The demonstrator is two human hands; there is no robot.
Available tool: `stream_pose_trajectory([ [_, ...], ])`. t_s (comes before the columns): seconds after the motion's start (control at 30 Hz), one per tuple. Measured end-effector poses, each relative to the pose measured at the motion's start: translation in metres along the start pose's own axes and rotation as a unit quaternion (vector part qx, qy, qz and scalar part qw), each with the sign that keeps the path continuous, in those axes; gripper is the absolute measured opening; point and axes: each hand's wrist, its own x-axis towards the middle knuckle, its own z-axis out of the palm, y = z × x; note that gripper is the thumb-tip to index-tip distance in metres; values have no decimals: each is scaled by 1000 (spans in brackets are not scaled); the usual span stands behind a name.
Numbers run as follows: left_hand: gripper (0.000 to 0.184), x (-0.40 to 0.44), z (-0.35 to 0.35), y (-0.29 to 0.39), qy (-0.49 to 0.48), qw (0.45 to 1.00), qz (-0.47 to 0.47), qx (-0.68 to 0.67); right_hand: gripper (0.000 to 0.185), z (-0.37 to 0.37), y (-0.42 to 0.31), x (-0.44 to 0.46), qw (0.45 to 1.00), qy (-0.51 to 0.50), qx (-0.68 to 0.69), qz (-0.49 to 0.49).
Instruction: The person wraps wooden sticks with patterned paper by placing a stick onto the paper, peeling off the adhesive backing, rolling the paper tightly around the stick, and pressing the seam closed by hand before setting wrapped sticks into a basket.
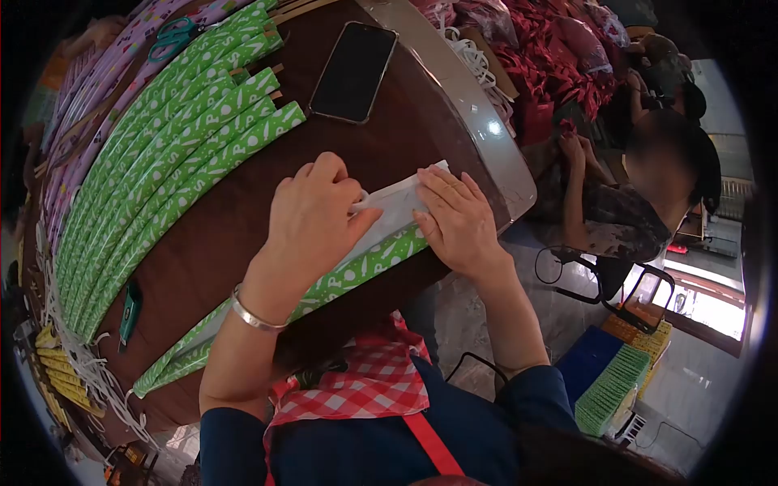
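A long strip of green wrapping paper with white printed shapes (324, 293) lies along the near table edge, its plain white side (389, 212) turned up toward the right end. My left hand (318, 212) is over that white part, fingers curled together around a small white piece that is mostly hidden, so I cannot make out what it is. My right hand (458, 217) lies flat on the strip's right end, fingers stretched out and pressing down on the paper.
Rolled green paper lengths (174, 170) fan out at the left. A phone (354, 73), a green-handled cutter (130, 312), scissors (172, 39) and white cords (89, 364) lie about. Another person (640, 178) sits at the right, beside red ribbon material (559, 61).
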Motion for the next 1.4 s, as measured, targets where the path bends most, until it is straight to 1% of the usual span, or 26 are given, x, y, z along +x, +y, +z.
stream_pose_trajectory([
  [0.07,23,-15,-17,1,-12,1000,-9,2,33,2,1,-1,1000,-1,4,-2],
  [0.13,23,-31,-30,4,-6,999,-26,-24,34,3,3,-1,1000,5,-1,-4],
  [0.27,22,-64,-45,5,12,998,-48,-27,36,-2,0,1,1000,-18,4,1],
  [0.33,20,-82,-53,8,29,993,-97,-64,36,-1,0,0,1000,-20,0,0],
  [0.37,20,-91,-57,10,30,992,-103,-63,36,-2,0,1,1000,-22,3,-4],
  [0.43,21,-109,-63,14,34,979,-164,-113,35,-3,0,2,1000,-23,6,-1],
  [0.47,21,-117,-65,14,36,978,-170,-112,35,-3,1,2,1000,-26,9,-5],
  [0.53,21,-132,-66,10,37,964,-205,-168,33,-1,2,2,1000,-13,0,-11],
  [0.57,21,-137,-66,6,37,963,-209,-167,33,-1,2,1,1000,-16,3,-13],
  [0.63,21,-145,-64,-4,42,938,-265,-220,34,-1,3,2,1000,-18,-2,-14],
  [0.67,21,-146,-62,-6,43,937,-268,-220,34,-2,2,3,1000,-20,-1,-16],
  [0.73,21,-146,-58,-11,63,900,-336,-270,36,-5,1,3,999,-40,-4,-6],
  [0.77,21,-147,-56,-13,65,899,-338,-271,36,-5,1,3,999,-41,-4,-9],
  [0.83,20,-149,-51,-18,76,935,-285,-197,35,-5,2,3,999,-47,-5,-6],
  [0.87,20,-149,-49,-20,78,934,-289,-197,35,-4,3,3,999,-50,-3,-9],
  [0.93,18,-148,-45,-22,90,949,-273,-128,33,-2,5,2,999,-34,6,-20],
  [1.07,18,-150,-39,-26,101,951,-269,-115,33,-3,6,1,999,-43,7,-19],
  [1.33,18,-144,-33,-27,123,928,-331,-122,35,-4,6,2,999,-52,1,-13],
  [1.4,18,-144,-31,-28,125,930,-326,-111,35,-4,6,1,998,-56,-2,-12],
])
